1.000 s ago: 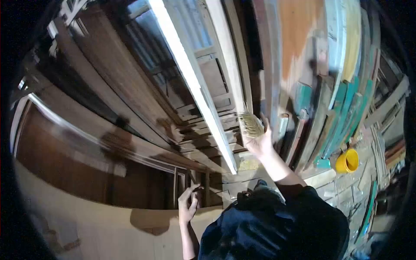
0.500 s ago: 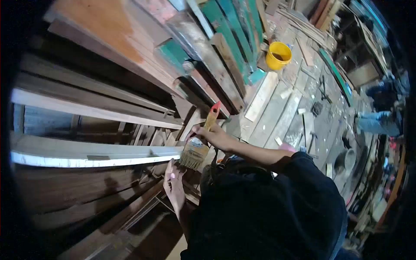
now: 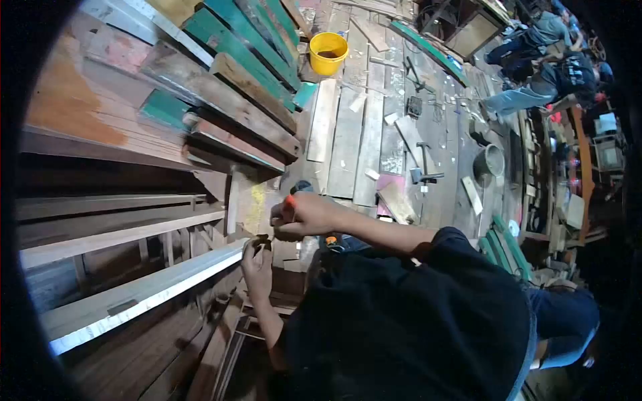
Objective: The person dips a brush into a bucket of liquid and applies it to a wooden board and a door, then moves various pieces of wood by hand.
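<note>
My right hand (image 3: pixel 304 215) is closed round the paintbrush, whose red handle tip (image 3: pixel 289 200) shows above the fingers; the hand hides most of the rest. Just below and to the left, my left hand (image 3: pixel 257 269) is at the end of a long pale board (image 3: pixel 160 284) with a bright white edge, its fingers bent against that end. Something small and dark, perhaps bristles, shows by its fingertips. The board slants down to the left, and a dark rectangular mark shows on it.
Stacked planks (image 3: pixel 227 87), some green, lie at the upper left. On the plank floor are a yellow bucket (image 3: pixel 328 55), a grey bucket (image 3: pixel 489 162), a hammer (image 3: pixel 426 176) and loose boards. Other people (image 3: pixel 558 80) are at the upper right, another's leg (image 3: pixel 565 321) at the lower right.
The view has swung, shifting the floor and bucket leftward. The brush has turned, so its bristles no longer show broadly. My left fingers, spread before, are now bent at the board's end.
</note>
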`<state>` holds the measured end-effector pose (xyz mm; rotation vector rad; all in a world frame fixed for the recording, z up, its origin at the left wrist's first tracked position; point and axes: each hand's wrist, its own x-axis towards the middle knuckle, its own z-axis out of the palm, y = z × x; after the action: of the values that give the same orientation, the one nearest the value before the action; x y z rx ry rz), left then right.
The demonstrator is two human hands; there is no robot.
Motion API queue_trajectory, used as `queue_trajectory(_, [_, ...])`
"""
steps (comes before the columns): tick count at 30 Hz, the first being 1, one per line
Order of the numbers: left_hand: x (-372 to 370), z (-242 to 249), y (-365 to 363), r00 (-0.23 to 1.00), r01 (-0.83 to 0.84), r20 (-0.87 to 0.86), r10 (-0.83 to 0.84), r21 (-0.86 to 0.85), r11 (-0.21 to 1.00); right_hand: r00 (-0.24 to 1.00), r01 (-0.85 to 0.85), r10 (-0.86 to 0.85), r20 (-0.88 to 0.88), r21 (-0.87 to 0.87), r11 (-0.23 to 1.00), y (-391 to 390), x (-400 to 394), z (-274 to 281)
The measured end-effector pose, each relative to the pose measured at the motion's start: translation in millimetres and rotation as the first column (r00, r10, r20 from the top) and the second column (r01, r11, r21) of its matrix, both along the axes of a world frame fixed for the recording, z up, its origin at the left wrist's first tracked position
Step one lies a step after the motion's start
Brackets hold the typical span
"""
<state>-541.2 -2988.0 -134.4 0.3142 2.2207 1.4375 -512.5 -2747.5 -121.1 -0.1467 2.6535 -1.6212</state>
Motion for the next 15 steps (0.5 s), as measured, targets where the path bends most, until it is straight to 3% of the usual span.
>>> queue_trajectory(2, [8.2, 6.8, -1.0, 0.993, 0.048, -0.105, -0.058, -0.101, 0.994, 0.999, -0.032, 0.031, 0.016, 0.031, 0.999, 1.2, 0.8, 10.0])
queue_trajectory(5, [25.9, 4.8, -3.9, 0.997, -0.048, -0.058, 0.046, -0.033, 0.998, 0.999, -0.021, 0.022, -0.024, 0.027, 0.999, 1.0, 4.6, 7.7])
queue_trajectory(6, [23.3, 1.7, -7.2, 0.994, -0.013, -0.109, 0.005, -0.077, 0.997, 0.999, -0.042, 0.042, 0.006, 0.077, 0.996, 3.7, 3.6, 10.6])
queue_trajectory(9, [28.9, 5.7, -1.4, 0.996, -0.082, -0.043, 0.078, -0.11, 0.991, 0.994, -0.018, 0.011, -0.107, -0.068, 0.998, 13.3, 4.2, 6.5])
queue_trajectory(15, [16.1, 17.7, 57.4, 0.988, -0.089, -0.121, 0.091, 0.03, 0.996, 0.996, 0.003, -0.026, 0.085, 0.256, 0.967, 78.1, 11.8, 26.0])
